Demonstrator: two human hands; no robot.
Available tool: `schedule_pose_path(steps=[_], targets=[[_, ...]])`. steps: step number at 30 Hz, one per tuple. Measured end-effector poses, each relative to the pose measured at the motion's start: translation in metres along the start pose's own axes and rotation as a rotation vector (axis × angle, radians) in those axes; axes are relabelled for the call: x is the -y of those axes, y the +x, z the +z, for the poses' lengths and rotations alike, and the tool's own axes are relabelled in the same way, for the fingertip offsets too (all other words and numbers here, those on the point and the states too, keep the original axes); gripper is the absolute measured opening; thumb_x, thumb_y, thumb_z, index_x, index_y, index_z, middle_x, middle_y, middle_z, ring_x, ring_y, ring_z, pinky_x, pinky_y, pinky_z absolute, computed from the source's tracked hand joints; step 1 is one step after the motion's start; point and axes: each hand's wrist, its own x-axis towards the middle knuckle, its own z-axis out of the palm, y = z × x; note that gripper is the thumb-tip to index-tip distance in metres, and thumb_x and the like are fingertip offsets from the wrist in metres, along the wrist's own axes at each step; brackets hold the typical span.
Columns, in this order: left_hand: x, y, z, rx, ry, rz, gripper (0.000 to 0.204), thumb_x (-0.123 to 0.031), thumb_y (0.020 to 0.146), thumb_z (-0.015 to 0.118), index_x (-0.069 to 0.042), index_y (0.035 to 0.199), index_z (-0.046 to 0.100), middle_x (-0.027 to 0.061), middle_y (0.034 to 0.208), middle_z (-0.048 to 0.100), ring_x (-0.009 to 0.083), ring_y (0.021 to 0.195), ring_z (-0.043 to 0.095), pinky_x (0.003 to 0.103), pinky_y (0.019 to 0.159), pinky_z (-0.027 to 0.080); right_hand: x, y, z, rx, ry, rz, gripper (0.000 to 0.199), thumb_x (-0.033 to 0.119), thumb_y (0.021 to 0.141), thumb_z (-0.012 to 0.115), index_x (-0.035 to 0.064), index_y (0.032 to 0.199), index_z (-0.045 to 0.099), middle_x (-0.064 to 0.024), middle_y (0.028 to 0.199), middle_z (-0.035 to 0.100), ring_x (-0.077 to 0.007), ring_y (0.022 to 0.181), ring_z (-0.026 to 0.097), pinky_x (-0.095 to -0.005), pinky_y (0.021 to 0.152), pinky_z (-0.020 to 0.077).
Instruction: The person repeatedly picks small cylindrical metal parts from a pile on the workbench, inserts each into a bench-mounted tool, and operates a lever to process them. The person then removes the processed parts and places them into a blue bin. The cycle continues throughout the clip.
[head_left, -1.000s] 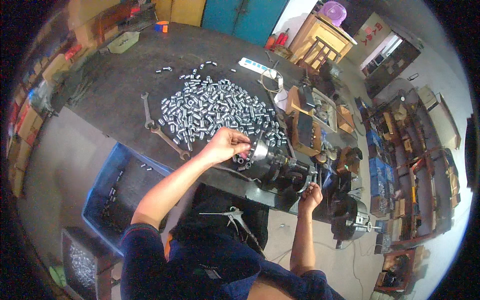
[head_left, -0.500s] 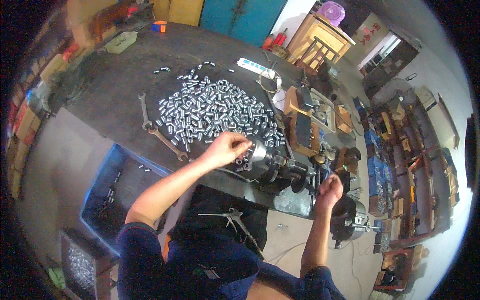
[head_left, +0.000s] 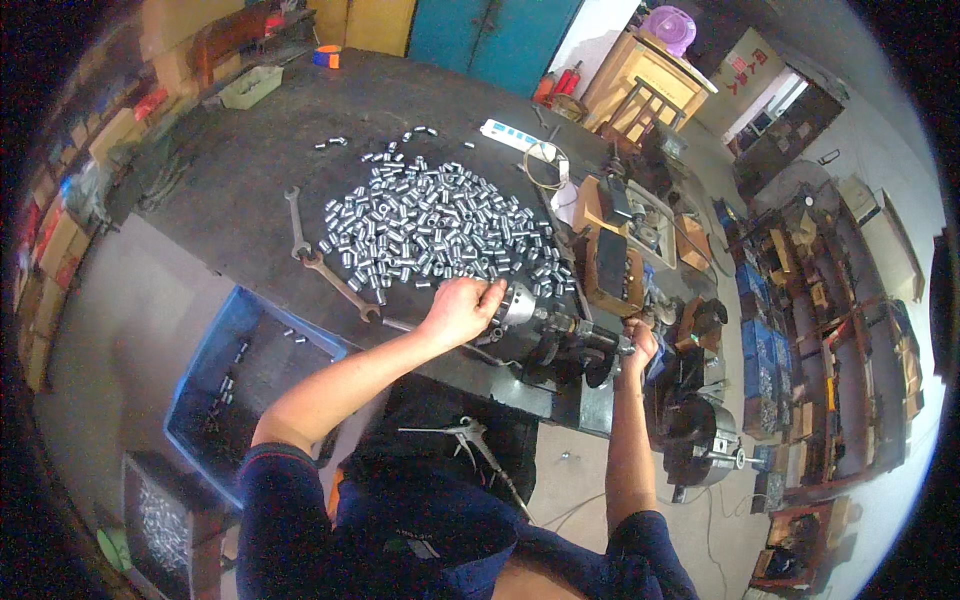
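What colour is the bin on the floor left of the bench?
Blue: the bin shows best in the head view, below the worker's left hand.

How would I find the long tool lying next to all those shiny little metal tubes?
Start at the big dark workbench and its heap of small silver metal sleeves. Just left of the heap lies a long grey steel spanner, the only long, thin thing beside those short tubes.

Heap of small silver metal sleeves: on dark workbench, twelve o'clock of left hand.
Two long steel wrenches: nine o'clock of heap.
Blue plastic crate: seven o'clock of wrenches.
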Motion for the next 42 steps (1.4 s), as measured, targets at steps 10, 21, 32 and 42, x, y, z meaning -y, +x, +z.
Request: schedule_pose_path(steps=[10,21,32,42], targets=[[-0.003,-0.001,-0.001,0.086,-0.073,-0.065,0.034,-0.025,0.084,0.048,0.004,0.067,0.051,0.0182,0.054,0.046,0.0231,0.046,0.042,0.036,0.048,0.035,0.021,0.014,-0.001,0.17,0.376,0.185,0.022,0.018,0.083,0.048,-0.0019,0.077,0.055,-0.0034,0.056,0.049,-0.0112,0.039,0.042,-0.0221,0.033,0.0325],[-0.008,-0.005,0.003,0.015,-0.255,-0.199,0.04,-0.024,0.087,0.046,0.002,0.056,0.044,0.0002,0.046,0.031,0.0085,0.045,0.028,0.03,0.04,0.024,0.089,-0.012,0.014,0.121,0.494,0.036,0.017,0.008,0.081,0.041,-0.0018,0.074,0.053,-0.0008,0.058,0.045,-0.0036,0.042,0.035,-0.0161,0.035,0.0275],[-0.005,-0.004,0.005,-0.016,-0.162,-0.078,0.041,-0.022,0.086,0.047,0.001,0.053,0.042,0.0,0.044,0.029,0.008,0.043,0.027,0.029,0.039,0.023,0.026,-0.005,0.008,0.102,0.178,-0.134,0.023,0.02,0.081,0.05,-0.0004,0.072,0.054,-0.002,0.06,0.048,-0.0053,0.042,0.038,-0.0184,0.034,0.0264],[0.003,-0.001,0.016,-0.092,-0.104,0.007,0.038,-0.022,0.082,0.051,0.002,0.054,0.047,0.0177,0.045,0.04,0.0239,0.035,0.037,0.036,0.038,0.029,0.063,-0.111,-0.036,-0.006,0.38,0.226,0.03,0.03,0.081,0.052,0.002,0.069,0.051,0.0043,0.051,0.036,-0.0047,0.04,0.031,-0.0189,0.035,0.0246]])
